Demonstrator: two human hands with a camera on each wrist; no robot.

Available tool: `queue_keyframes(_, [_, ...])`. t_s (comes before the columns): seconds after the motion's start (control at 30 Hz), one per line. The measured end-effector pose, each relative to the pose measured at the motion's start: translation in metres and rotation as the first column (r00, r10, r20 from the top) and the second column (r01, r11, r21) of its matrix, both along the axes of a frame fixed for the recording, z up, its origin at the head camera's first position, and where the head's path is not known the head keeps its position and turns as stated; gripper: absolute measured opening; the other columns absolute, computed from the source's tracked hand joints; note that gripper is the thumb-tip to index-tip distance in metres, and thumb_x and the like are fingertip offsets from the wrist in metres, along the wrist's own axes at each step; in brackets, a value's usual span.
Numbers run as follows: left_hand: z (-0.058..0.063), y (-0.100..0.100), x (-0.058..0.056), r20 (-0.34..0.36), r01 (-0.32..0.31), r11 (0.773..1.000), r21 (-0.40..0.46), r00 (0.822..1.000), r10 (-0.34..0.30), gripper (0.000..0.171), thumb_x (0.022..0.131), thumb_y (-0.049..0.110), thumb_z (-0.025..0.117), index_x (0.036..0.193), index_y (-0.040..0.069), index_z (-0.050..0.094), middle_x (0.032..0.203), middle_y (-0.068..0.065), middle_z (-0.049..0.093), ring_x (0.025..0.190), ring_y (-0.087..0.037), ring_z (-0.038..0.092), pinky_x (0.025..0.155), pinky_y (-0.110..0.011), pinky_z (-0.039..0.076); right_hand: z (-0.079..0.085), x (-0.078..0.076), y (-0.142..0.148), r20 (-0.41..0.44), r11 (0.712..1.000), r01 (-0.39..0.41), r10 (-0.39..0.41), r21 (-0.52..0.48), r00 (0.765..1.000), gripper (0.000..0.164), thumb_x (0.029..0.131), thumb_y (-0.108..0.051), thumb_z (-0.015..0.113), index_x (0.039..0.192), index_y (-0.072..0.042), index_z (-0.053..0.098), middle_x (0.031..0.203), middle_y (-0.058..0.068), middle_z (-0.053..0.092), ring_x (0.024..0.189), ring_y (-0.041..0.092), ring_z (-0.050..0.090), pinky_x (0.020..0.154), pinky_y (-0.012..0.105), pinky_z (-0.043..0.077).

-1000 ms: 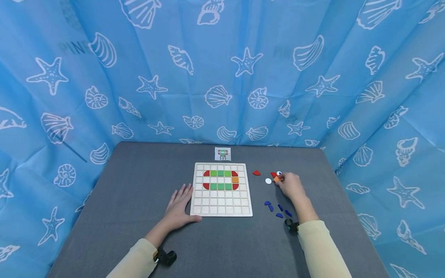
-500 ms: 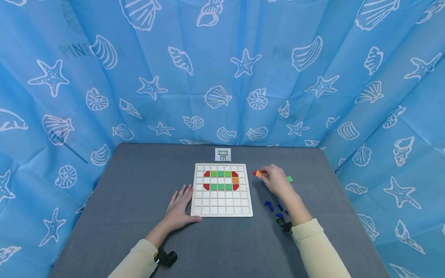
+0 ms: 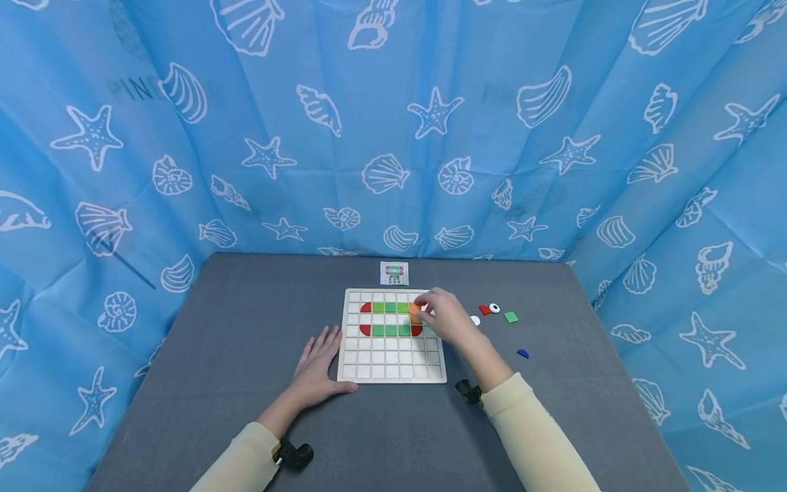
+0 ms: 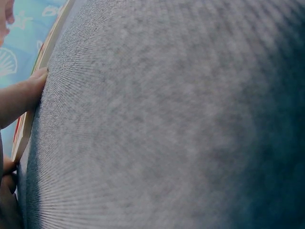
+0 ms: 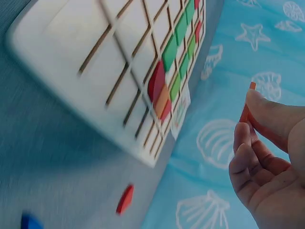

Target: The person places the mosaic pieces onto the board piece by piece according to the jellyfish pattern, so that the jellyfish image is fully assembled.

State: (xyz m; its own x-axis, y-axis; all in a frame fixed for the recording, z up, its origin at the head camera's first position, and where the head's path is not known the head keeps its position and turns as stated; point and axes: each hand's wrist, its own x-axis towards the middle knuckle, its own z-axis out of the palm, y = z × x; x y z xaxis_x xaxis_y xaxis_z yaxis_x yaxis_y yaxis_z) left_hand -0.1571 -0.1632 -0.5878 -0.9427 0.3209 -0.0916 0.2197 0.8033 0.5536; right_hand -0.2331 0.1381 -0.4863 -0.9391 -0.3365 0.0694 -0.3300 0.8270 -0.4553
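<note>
My right hand pinches an orange square tile between thumb and fingertips, above the upper right of a white grid board. In the head view the held tile overlaps the board's right-hand coloured cells. The right wrist view shows an orange tile lying in the grid with red rounded corner pieces beside it. Two rows of green tiles run across the board, with red corners at their left ends. My left hand lies with fingers spread along the board's left edge, its thumb at the near left corner.
A small pattern card lies behind the board. Right of it are a red piece, a round white piece with a dark centre, a green square and a blue half-round piece. A shell-print curtain hangs behind the table.
My right hand has moved left from the loose pieces to above the board, carrying the orange tile. My left hand has stayed at the board's left edge.
</note>
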Motion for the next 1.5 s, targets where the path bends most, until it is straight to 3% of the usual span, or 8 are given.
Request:
queue_keyframes(0.33, [0.0, -0.001, 0.001, -0.002, -0.006, 1.0, 0.011, 1.0, 0.006, 0.125, 0.071, 0.073, 0.075, 0.163, 0.011, 0.017, 0.17, -0.007, 0.013, 0.158, -0.03, 0.002, 0.124, -0.057, 0.003, -0.017, -0.013, -0.047, 0.067, 0.995, -0.094, 0.097, -0.043, 0.993, 0.024, 0.092, -0.019, 0.075, 0.114, -0.008, 0.075, 0.103, 0.006, 0.068, 0.087, 0.017, 0.064, 0.078, 0.034, 0.056])
queue_keyframes(0.6, [0.001, 0.0, 0.003, 0.001, 0.002, 1.0, 0.014, 1.0, -0.002, 0.125, 0.072, 0.074, 0.074, 0.163, 0.01, 0.016, 0.17, -0.008, 0.012, 0.158, -0.031, 0.002, 0.124, -0.059, 0.004, -0.035, -0.026, -0.075, 0.091, 0.986, -0.163, 0.165, -0.02, 0.982, 0.028, 0.093, -0.022, 0.074, 0.118, -0.009, 0.075, 0.114, 0.007, 0.072, 0.106, 0.022, 0.066, 0.091, 0.038, 0.055])
queue_keyframes(0.77, [-0.003, -0.002, 0.003, -0.013, 0.001, 1.0, 0.024, 1.0, -0.001, 0.125, 0.072, 0.073, 0.075, 0.162, 0.01, 0.017, 0.17, -0.009, 0.013, 0.158, -0.031, 0.003, 0.124, -0.059, 0.005, -0.045, -0.029, -0.09, 0.115, 0.989, -0.146, 0.142, 0.029, 0.983, 0.028, 0.093, -0.028, 0.075, 0.118, -0.014, 0.076, 0.115, 0.003, 0.072, 0.108, 0.02, 0.067, 0.092, 0.037, 0.055])
queue_keyframes(1.0, [-0.004, 0.0, 0.0, -0.029, -0.006, 1.0, 0.023, 1.0, 0.007, 0.124, 0.072, 0.072, 0.076, 0.162, 0.009, 0.019, 0.169, -0.009, 0.016, 0.158, -0.032, 0.006, 0.123, -0.058, 0.005, -0.046, -0.029, -0.096, 0.156, 0.99, -0.095, 0.079, 0.102, 0.985, 0.021, 0.095, -0.024, 0.073, 0.114, -0.015, 0.076, 0.11, 0.001, 0.071, 0.105, 0.019, 0.067, 0.091, 0.037, 0.056])
queue_keyframes(1.5, [-0.002, 0.002, -0.001, -0.002, -0.019, 1.0, 0.004, 1.0, 0.019, 0.126, 0.07, 0.076, 0.074, 0.163, 0.011, 0.018, 0.17, -0.007, 0.014, 0.158, -0.03, 0.004, 0.124, -0.057, 0.004, -0.041, -0.027, -0.09, 0.127, 0.998, -0.053, 0.049, 0.032, 0.991, 0.02, 0.093, -0.025, 0.074, 0.111, -0.016, 0.077, 0.108, 0.001, 0.071, 0.102, 0.02, 0.067, 0.085, 0.039, 0.056])
